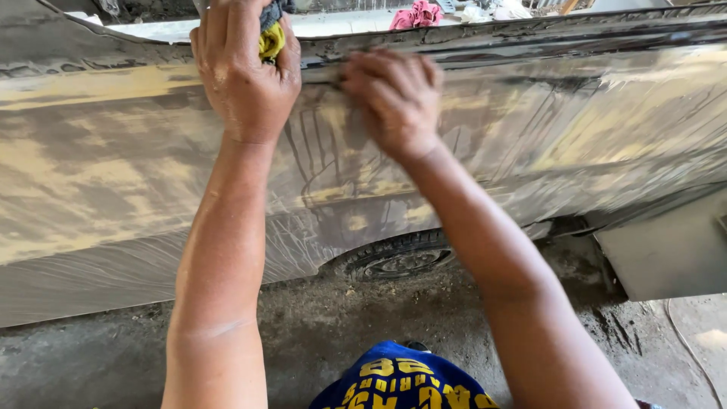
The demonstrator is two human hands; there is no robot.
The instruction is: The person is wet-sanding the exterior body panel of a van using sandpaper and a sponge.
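Observation:
A car body panel [591,113] fills the view, dull grey with yellowish filler patches and wet smear marks. My left hand [244,72] is up near the panel's top edge, closed around a yellow and grey cloth [271,38]. My right hand [394,98] presses flat-knuckled against the panel just to the right of it, blurred; whatever lies under its fingers is hidden. Both forearms reach up from the bottom of the view.
A tyre [397,261] shows under the wheel arch below my arms. The ground [333,333] is dark, dirty concrete. A pink cloth [416,15] lies beyond the car at the top. A thin cable [685,341] runs at the lower right.

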